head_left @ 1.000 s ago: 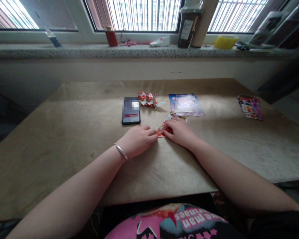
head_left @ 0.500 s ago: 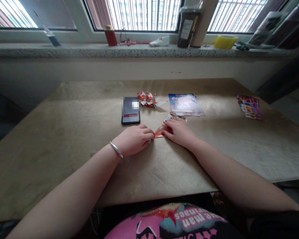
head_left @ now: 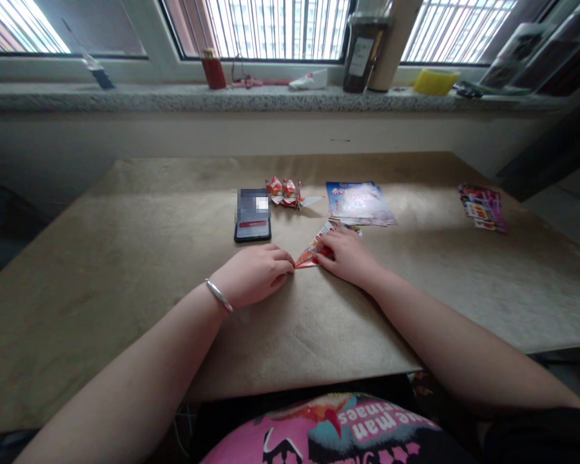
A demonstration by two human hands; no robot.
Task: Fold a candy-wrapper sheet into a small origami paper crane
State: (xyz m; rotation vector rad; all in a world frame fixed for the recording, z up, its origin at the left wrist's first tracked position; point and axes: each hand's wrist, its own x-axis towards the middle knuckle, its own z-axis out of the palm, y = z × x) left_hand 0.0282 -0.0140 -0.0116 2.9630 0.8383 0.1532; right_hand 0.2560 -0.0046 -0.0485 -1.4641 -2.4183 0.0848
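Note:
A folded piece of red and white printed paper (head_left: 311,250) lies on the table between my hands, with a pointed corner towards the left. My left hand (head_left: 258,276), with a silver bangle on its wrist, pinches that corner between its fingertips. My right hand (head_left: 347,256) is closed over the paper's right part and holds it against the table, covering some of it. Beyond my left hand is a phone (head_left: 254,225) lying face up. Just right of the phone sit several small red and white folded paper pieces (head_left: 285,191).
Behind my right hand lies a stack of blue printed sheets (head_left: 360,203). Pink and purple printed papers (head_left: 483,207) rest at the table's (head_left: 125,258) far right. On the stone windowsill stand a dark container (head_left: 364,55), a red cylinder (head_left: 213,71) and a yellow object (head_left: 435,82).
My left hand has shifted slightly left, and the paper's pointed corner now reaches further left with it, looking narrower. My right hand has hardly moved.

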